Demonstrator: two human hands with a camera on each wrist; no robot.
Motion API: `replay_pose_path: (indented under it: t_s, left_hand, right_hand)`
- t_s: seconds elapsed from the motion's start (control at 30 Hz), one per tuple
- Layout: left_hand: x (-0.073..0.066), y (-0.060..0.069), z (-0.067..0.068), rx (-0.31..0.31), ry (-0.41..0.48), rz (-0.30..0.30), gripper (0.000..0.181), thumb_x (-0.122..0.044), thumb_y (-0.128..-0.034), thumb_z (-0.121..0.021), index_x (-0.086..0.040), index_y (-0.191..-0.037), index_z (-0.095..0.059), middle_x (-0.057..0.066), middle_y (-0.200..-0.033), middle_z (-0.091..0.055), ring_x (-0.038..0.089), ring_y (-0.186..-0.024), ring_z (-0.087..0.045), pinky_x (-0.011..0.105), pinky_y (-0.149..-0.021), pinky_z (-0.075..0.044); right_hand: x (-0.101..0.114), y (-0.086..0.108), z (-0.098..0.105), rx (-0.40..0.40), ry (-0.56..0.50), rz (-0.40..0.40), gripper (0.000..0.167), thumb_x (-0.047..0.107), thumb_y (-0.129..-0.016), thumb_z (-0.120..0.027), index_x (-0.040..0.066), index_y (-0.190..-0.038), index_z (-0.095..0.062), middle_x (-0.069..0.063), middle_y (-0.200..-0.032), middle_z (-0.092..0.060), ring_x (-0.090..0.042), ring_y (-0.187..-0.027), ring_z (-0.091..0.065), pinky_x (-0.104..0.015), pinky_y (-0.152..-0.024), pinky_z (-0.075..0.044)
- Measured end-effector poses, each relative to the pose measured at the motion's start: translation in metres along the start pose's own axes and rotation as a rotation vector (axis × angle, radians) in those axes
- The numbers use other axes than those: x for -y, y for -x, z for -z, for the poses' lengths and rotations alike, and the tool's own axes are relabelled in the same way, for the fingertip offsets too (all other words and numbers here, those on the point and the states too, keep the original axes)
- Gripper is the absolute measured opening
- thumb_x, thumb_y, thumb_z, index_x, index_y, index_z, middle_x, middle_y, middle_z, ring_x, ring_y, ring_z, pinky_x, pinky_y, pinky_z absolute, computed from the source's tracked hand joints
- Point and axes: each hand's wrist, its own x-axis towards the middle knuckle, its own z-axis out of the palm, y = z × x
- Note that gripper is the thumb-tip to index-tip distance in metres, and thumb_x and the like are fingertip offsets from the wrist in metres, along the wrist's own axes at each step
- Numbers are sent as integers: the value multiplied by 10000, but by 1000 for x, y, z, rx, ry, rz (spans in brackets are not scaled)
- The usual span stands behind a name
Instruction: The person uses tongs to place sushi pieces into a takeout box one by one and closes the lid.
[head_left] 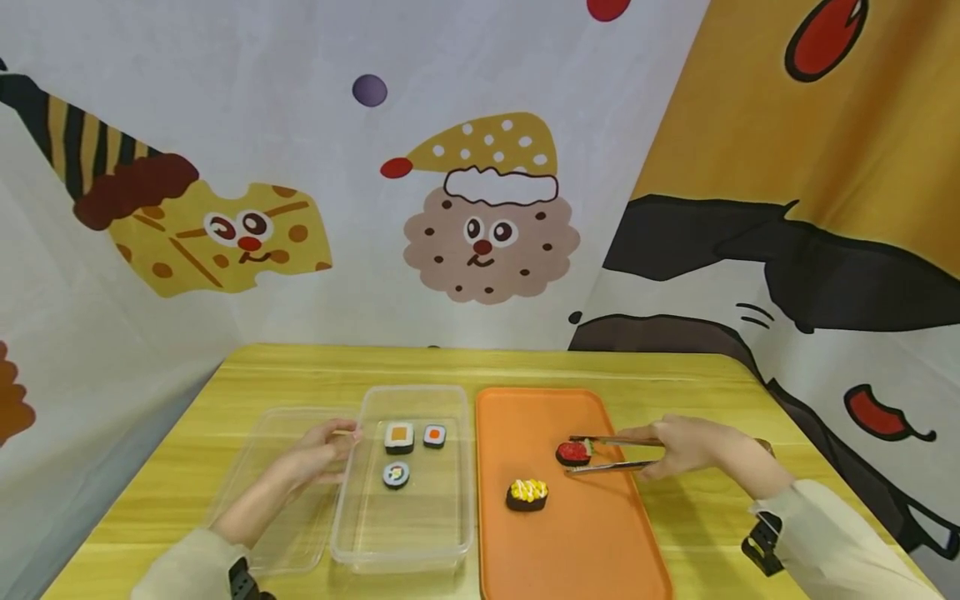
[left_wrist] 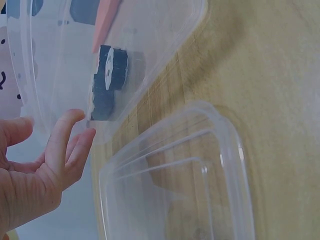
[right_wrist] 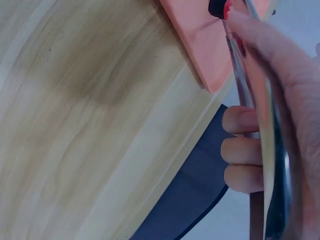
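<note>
My right hand [head_left: 678, 446] holds metal tongs [head_left: 618, 467], also seen in the right wrist view as long shiny arms [right_wrist: 277, 175]. Their tips stand apart, either side of a red-topped sushi piece [head_left: 573, 452] on the orange tray [head_left: 592, 542]. Nearer me on that tray sits a yellow-topped sushi piece [head_left: 527, 493]. My left hand [head_left: 318, 454] is at the left side of a clear plastic container [head_left: 405, 533], fingers loosely bent by its rim. Inside are a square sushi roll [head_left: 399, 437], a small orange-centred roll [head_left: 434, 435] and a round roll [head_left: 396, 474].
A clear lid [head_left: 281, 533] lies on the wooden table [head_left: 187, 467], left of the container and under my left forearm. The tray stands close against the container's right side. A printed cloth [head_left: 300, 125] hangs behind the table and at its sides.
</note>
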Motion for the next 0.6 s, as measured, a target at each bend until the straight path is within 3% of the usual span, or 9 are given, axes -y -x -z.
replay_pose_path:
  t_s: [0.07,0.13,0.2,0.23,0.27,0.37,0.43,0.5,0.6]
  left_hand:
    - [0,0,0,-1,-1,-2,585,-283,-967,-430,92,-1360,-214,368,-1358,-313,515,-1241,-341,435,-859,-519]
    - [0,-1,1,-1,1,-3,566,-266,-971,-422,91,-1360,-216,367,-1358,-313,517,-1239,-340,440,-864,-517]
    - [1,-1,1,1,-5,-7,553,-252,-977,-407,96,-1359,-210,370,-1355,-311,522,-1235,-339,447,-863,-515]
    - [0,-1,1,-1,-7,-7,545,-245,-978,-403,95,-1359,-212,369,-1354,-313,523,-1235,-340,449,-861,-516]
    - [1,-1,1,2,-10,-9,542,-237,-980,-395,101,-1359,-206,373,-1353,-309,526,-1234,-337,453,-863,-514]
    - [0,0,1,1,-11,-9,533,-223,-982,-389,106,-1358,-204,376,-1354,-307,528,-1237,-334,457,-865,-513]
    - [0,0,1,4,-8,-10,547,-232,-980,-395,109,-1360,-198,379,-1356,-302,526,-1240,-333,455,-870,-511]
    - [0,0,0,5,-4,-10,561,-243,-977,-404,110,-1360,-197,379,-1356,-303,522,-1242,-334,451,-870,-512]
    - [0,0,0,4,-1,-10,582,-266,-972,-419,109,-1359,-199,378,-1352,-310,515,-1241,-343,444,-865,-515]
  right_hand:
    - [0,-1,0,-4,29,-7,614,413,-800,-657,135,-1322,-493,-101,-852,-683,-16,-432,-200,-220,-591,-383]
    - [0,-1,0,-20,54,-3,595,427,-808,-644,156,-1319,-499,23,-617,-589,-20,-431,-190,-203,-531,-352]
    - [-1,-1,0,-36,63,4,567,424,-822,-630,170,-1313,-507,112,-459,-367,-15,-420,-175,-182,-462,-286]
    - [-2,-1,-1,-45,61,9,549,409,-828,-628,168,-1308,-513,128,-441,-276,-18,-407,-150,-173,-439,-252]
    - [-3,-1,-2,-52,61,20,533,393,-836,-624,160,-1303,-518,126,-438,-284,-10,-399,-155,-169,-426,-242]
    - [-6,-2,-4,-75,67,57,486,336,-856,-615,119,-1283,-535,35,-580,-593,18,-392,-201,-154,-458,-303]
    - [-8,-2,-7,-89,70,74,472,300,-862,-613,83,-1275,-537,-34,-722,-680,34,-393,-238,-153,-484,-337]
    - [-9,-1,-8,-104,68,80,470,278,-869,-606,52,-1274,-531,-35,-717,-681,40,-397,-261,-150,-484,-346]
    - [-9,0,-10,-140,93,66,478,278,-868,-603,39,-1275,-526,94,-506,-489,39,-398,-256,-141,-432,-302]
